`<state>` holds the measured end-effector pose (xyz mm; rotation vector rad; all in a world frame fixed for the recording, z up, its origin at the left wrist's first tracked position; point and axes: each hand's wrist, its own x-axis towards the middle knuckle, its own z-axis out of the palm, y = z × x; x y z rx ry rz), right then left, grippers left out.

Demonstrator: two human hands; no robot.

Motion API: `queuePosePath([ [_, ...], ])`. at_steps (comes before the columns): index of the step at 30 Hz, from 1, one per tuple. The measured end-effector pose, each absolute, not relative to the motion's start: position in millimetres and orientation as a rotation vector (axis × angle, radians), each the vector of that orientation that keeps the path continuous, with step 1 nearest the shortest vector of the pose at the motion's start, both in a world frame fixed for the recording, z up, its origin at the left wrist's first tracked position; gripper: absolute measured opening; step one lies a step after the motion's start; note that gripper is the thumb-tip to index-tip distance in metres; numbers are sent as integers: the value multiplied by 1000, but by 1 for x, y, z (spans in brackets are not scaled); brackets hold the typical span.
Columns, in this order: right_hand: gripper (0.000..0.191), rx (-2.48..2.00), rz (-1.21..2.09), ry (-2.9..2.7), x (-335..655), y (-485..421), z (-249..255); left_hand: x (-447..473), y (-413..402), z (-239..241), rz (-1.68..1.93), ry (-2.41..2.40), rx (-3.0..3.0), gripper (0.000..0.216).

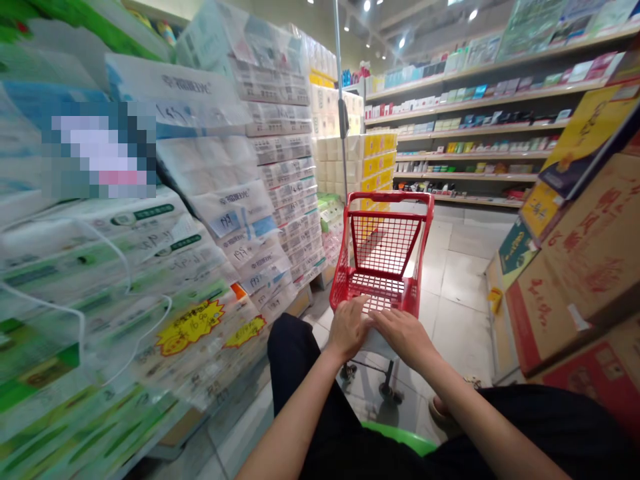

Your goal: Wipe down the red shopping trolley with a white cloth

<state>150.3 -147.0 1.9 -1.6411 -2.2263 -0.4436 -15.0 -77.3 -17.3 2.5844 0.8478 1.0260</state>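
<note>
A small red wire shopping cart (384, 248) stands in a shop aisle right in front of me, its basket holding nothing. My left hand (349, 327) rests on the cart's near edge with its fingers curled over the handle. My right hand (404, 333) lies beside it on the same handle, fingers stretched forward and pressed down on it. Both forearms reach out from the bottom of the view over my dark trousers.
Stacked packs of tissue and toilet paper (210, 220) wall the left side of the aisle. Cardboard boxes (585, 267) lean in on the right. Shelves of small goods (480, 127) line the back wall. A metal pole (341, 100) rises behind the cart. Tiled floor (460, 280) runs ahead.
</note>
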Motion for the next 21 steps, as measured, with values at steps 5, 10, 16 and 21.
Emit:
queuePosePath([
  [5,21,-1543,-462,-2310,187,-160,4,-15,-75,-14,901,892,2702,40],
  [10,25,-1420,-447,-2339,219,-171,3,-13,-76,-10,829,897,2805,41],
  [16,32,-1440,-352,-2353,246,-158,9,-19,-76,-12,845,859,2821,36],
  [21,36,-1551,-309,-2251,276,-122,8,-30,-77,-14,860,859,2815,35],
])
